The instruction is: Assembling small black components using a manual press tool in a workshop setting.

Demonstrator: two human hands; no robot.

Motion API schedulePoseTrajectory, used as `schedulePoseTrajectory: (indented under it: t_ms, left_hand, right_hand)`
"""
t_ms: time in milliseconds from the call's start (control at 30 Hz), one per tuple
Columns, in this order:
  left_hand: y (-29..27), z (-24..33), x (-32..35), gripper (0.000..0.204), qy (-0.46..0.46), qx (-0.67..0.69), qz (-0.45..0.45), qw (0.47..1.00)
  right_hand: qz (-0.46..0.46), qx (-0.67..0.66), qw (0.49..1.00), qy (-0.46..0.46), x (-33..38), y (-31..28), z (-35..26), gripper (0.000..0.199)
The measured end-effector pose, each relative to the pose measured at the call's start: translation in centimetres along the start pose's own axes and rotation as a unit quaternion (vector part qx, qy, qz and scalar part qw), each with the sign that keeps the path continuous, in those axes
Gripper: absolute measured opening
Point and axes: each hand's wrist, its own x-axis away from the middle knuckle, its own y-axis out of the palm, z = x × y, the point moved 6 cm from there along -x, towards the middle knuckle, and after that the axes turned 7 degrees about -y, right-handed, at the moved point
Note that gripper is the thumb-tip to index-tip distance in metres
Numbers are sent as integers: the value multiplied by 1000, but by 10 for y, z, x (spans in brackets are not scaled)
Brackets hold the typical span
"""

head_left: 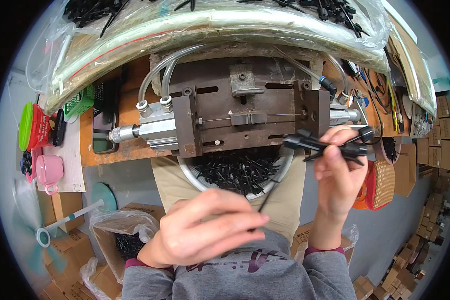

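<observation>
My right hand (339,172), raised at the right front of the metal fixture, is closed round a small bunch of black plastic parts (310,144) with thick heads and thin stems. Lower and left of it, my left hand (210,225) is closed with a thin black stem (269,197) sticking out past its fingertips. The rest of that part is hidden or blurred. Between my knees sits a white tub (187,172) full of similar black parts (237,170). Above it is the brown metal fixture (217,107), with a small grey block (248,118) at its middle.
Silver air cylinders (157,129) with clear hoses (157,72) flank the fixture on the orange workbench (105,159). More black parts lie on plastic sheeting (225,25) at the back. A pink cup (50,169), a fan (43,237) and an open carton (110,250) stand left; a tan-and-red bag (383,185) hangs right.
</observation>
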Motion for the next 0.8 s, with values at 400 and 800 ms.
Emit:
schedulePoseTrajectory:
  t_ms: [400,800]
  left_hand:
    - [38,-43,-24,28,34,-342,107,933]
    - [30,-36,-20,42,-12,-72,90,993]
  right_hand:
    - [12,3,1000,-5,7,-1,1,15]
    - [-138,458,791,-381,37,25,-31,30]
